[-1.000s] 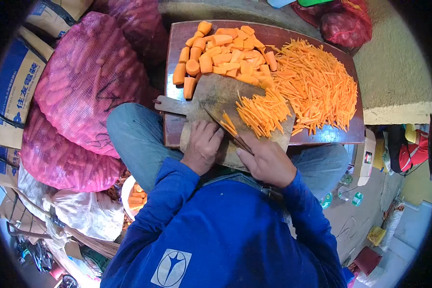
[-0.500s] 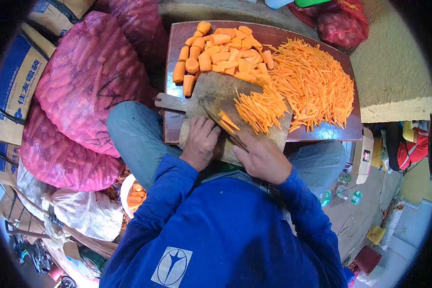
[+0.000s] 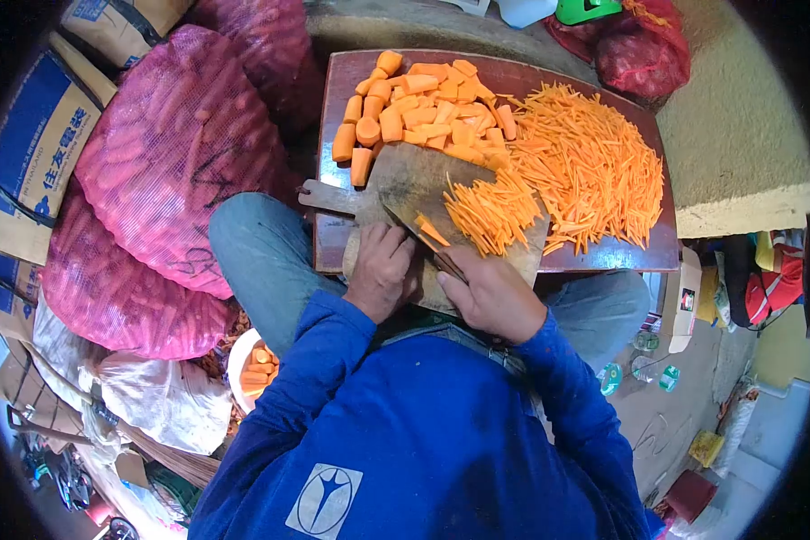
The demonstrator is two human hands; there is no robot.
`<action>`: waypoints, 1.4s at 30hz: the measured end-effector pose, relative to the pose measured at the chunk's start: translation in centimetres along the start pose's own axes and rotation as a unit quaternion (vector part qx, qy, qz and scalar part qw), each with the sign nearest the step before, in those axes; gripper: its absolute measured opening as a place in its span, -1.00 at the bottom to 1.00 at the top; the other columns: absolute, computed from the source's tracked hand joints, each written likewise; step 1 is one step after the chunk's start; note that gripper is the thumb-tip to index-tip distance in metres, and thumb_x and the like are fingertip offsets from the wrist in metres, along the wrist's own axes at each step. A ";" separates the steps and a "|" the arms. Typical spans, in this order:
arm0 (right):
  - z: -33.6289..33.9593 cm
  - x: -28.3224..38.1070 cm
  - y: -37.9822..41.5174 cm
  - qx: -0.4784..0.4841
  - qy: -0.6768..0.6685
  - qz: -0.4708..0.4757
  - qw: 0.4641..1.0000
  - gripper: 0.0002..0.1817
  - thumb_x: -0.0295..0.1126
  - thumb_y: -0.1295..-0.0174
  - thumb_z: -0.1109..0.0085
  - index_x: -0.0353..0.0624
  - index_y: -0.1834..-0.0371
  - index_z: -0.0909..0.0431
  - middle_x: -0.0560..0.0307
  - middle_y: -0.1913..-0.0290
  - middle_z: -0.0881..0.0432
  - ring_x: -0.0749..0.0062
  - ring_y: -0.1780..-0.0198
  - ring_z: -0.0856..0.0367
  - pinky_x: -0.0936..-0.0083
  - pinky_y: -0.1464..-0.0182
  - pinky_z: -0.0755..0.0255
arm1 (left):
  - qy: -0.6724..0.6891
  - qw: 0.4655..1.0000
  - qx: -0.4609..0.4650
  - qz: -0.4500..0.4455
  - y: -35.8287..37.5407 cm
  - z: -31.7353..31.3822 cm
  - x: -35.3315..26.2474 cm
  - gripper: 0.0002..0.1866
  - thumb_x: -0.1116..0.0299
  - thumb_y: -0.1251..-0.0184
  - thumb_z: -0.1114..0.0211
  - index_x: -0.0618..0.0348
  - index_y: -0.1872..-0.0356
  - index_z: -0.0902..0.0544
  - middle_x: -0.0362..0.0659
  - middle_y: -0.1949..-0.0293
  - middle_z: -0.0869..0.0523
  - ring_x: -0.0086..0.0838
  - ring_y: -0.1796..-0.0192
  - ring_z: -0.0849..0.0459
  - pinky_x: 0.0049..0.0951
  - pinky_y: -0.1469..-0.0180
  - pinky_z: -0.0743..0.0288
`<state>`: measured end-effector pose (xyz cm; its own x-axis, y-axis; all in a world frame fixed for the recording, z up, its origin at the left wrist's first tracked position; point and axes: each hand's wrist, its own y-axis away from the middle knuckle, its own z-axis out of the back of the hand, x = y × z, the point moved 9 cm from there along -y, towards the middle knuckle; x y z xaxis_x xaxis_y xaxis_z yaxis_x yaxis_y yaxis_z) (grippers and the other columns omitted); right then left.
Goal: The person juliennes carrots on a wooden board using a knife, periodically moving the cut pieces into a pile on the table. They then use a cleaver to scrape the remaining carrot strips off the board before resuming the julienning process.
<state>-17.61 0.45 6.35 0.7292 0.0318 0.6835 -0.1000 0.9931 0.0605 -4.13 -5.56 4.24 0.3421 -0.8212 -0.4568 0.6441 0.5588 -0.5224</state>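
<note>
My right hand [image 3: 497, 297] is wrapped round the handle of a kitchen knife [image 3: 411, 232]. The blade points up and left across a worn wooden cutting board [image 3: 405, 180]. Close to the blade on its left, my left hand [image 3: 380, 273] presses on the board with fingers curled in; whatever lies beneath them is hidden. A few freshly cut carrot sticks [image 3: 433, 229] rest just right of the blade. Further right on the board lies a heap of carrot strips [image 3: 492, 212].
The board lies on a dark red table [image 3: 610, 259], which also bears carrot chunks [image 3: 423, 103] and a large pile of shredded carrot [image 3: 585, 171]. Pink mesh sacks [image 3: 175, 153] crowd the left side. A white bucket [image 3: 236, 369] of carrots stands beside my left knee.
The right hand and knife, blurred before, now show sharply, with the blade nearer the left hand. The cut sticks beside the blade look fewer. The whole view has shifted slightly.
</note>
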 end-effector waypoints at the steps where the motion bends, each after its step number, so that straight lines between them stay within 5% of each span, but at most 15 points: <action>1: 0.3 0.1 -0.1 0.010 -0.042 -0.011 0.999 -0.71 -0.29 -0.56 -0.25 -0.29 -0.14 -0.62 -0.22 0.32 -0.71 -0.15 0.29 -0.74 0.09 0.17 -0.58 | 0.003 1.000 -0.005 0.003 -0.2 0.3 -0.1 -0.63 0.55 -0.01 -0.48 0.32 0.08 -0.71 0.02 0.12 -0.64 0.01 0.05 -0.59 -0.02 -0.07 -0.47; 2: 0.5 0.2 -0.2 0.020 -0.084 -0.021 0.996 -0.73 -0.29 -0.56 -0.25 -0.29 -0.09 -0.62 -0.16 0.37 -0.69 -0.02 0.35 -0.73 0.15 0.21 -0.57 | 0.007 1.000 -0.010 0.007 -0.4 0.5 -0.1 -0.66 0.56 -0.03 -0.48 0.31 0.10 -0.71 0.01 0.14 -0.65 -0.01 0.07 -0.60 -0.03 -0.06 -0.47; 6: 2.2 -1.3 1.0 0.012 -0.169 -0.101 0.980 -0.69 -0.28 -0.55 -0.30 -0.33 -0.10 -0.65 -0.27 0.30 -0.72 -0.02 0.25 -0.80 0.09 0.13 -0.62 | 0.020 0.999 -0.022 0.041 -0.4 0.5 0.5 -0.72 0.56 -0.11 -0.48 0.28 0.11 -0.73 -0.02 0.17 -0.65 -0.04 0.09 -0.61 -0.05 -0.03 -0.46; 8: 3.3 -1.9 2.2 -0.060 -0.198 -0.088 0.974 -0.65 -0.28 -0.55 -0.30 -0.30 -0.22 -0.67 -0.21 0.29 -0.71 0.20 0.25 -0.77 0.25 0.12 -0.60 | 0.037 0.996 -0.049 0.070 -0.3 0.4 1.3 -0.78 0.54 -0.19 -0.50 0.23 0.13 -0.74 -0.05 0.20 -0.66 -0.06 0.11 -0.61 -0.06 -0.01 -0.45; 13: 2.5 -0.8 3.6 -0.022 -0.167 -0.084 0.982 -0.63 -0.31 -0.50 -0.31 -0.30 -0.25 -0.65 -0.33 0.21 -0.76 -0.30 0.12 -0.80 0.09 0.05 -0.66 | 0.023 0.997 -0.043 0.058 -1.1 -0.2 1.3 -0.76 0.53 -0.19 -0.56 0.22 0.11 -0.77 -0.01 0.19 -0.73 0.00 0.09 -0.68 -0.03 -0.02 -0.51; 24: 1.6 -0.6 4.2 -0.069 -0.143 -0.040 0.987 -0.63 -0.29 -0.49 -0.32 -0.26 -0.23 -0.64 -0.37 0.20 -0.77 -0.38 0.12 -0.79 -0.08 0.09 -0.65 | 0.010 0.994 -0.049 0.100 -1.6 1.1 2.5 -0.86 0.45 -0.25 -0.57 0.19 0.26 -0.76 -0.07 0.27 -0.70 -0.07 0.15 -0.67 -0.08 0.02 -0.45; 30: 3.0 -1.4 3.9 -0.087 -0.081 -0.054 0.991 -0.66 -0.28 -0.49 -0.32 -0.25 -0.19 -0.66 -0.39 0.21 -0.76 -0.40 0.14 -0.77 -0.10 0.12 -0.62 | 0.110 0.965 -0.043 0.235 -1.4 3.3 3.6 -0.90 0.50 -0.25 -0.56 0.23 0.28 -0.78 0.00 0.27 -0.75 -0.05 0.15 -0.72 -0.15 0.03 -0.54; 42: 5.1 -2.2 5.7 -0.127 -0.196 -0.080 0.969 -0.63 -0.33 -0.50 -0.33 -0.34 -0.24 -0.64 -0.32 0.25 -0.74 -0.24 0.22 -0.81 0.13 0.13 -0.64 | 0.001 0.998 -0.013 0.061 -4.6 -1.6 -0.1 -0.81 0.37 -0.21 -0.63 0.21 0.27 -0.79 -0.03 0.24 -0.73 -0.07 0.14 -0.69 -0.10 0.07 -0.48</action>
<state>-23.23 5.50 8.96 0.4043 -0.1214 0.9066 0.1998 0.9789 0.0420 -8.21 -7.86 5.51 0.4162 -0.7462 -0.5195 0.5794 0.6580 -0.4809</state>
